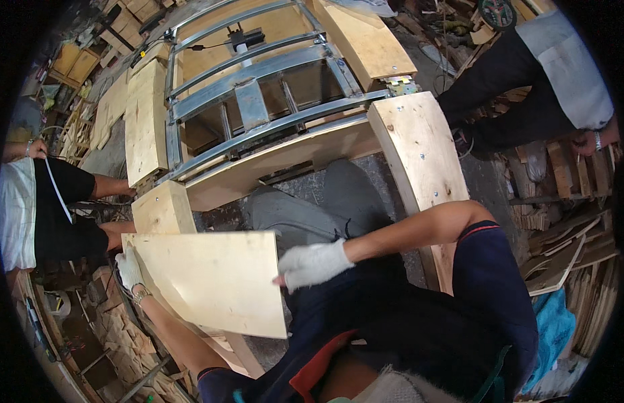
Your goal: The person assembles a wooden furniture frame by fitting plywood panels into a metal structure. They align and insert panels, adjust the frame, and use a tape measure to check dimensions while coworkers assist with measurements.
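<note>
- At the left edge of a pale panel, left hand fingers clasp.
- Right hand fingers curl, hold unclear; one-sided grip could tip it.

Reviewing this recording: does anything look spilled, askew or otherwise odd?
Only untidiness stands out: wood scraps lie jumbled at the lower left, and a turquoise cloth lies by the boards at the right, odd among timber. The pale panel in the left hand shows no obvious damage.

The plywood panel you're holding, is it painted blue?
No, the plywood panel, gripped at its left edge by the gloved left hand, is a pale wood colour.
</note>
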A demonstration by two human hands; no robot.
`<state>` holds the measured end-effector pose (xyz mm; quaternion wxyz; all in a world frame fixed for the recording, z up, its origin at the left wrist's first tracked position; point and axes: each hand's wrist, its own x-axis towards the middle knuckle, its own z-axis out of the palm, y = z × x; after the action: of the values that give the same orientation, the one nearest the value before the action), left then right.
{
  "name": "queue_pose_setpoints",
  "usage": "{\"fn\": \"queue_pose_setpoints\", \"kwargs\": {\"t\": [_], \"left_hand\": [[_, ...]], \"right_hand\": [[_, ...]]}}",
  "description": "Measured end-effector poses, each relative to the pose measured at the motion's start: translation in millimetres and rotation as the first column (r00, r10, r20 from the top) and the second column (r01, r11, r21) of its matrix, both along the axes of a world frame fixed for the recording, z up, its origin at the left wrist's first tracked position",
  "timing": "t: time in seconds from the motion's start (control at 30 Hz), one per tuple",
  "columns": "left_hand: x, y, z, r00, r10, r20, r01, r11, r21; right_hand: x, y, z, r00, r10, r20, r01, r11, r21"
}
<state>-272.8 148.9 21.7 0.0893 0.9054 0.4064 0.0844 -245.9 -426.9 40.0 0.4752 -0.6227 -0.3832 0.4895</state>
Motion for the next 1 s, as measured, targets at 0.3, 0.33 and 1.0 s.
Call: {"fn": "queue_pose_setpoints", "kwargs": {"t": [0.3,0.33,1.0], "left_hand": [[-33.8,-151.4,20.9,0.994,-0.109,0.023,0.108,0.993,0.043],[-38.1,-167.1,24.7,0.996,-0.078,0.044,0.074,0.994,0.085],[-40.0,-164.6,60.6,0.802,-0.005,0.597,0.258,0.905,-0.339]], "right_hand": [[70.7,-53.6,-28.2,0.597,-0.801,0.039,0.799,0.59,-0.119],[69.7,-53.6,-25.3,0.588,-0.807,0.063,0.806,0.577,-0.128],[35.0,-61.4,12.8,0.506,-0.772,0.385,0.855,0.507,-0.106]]}}
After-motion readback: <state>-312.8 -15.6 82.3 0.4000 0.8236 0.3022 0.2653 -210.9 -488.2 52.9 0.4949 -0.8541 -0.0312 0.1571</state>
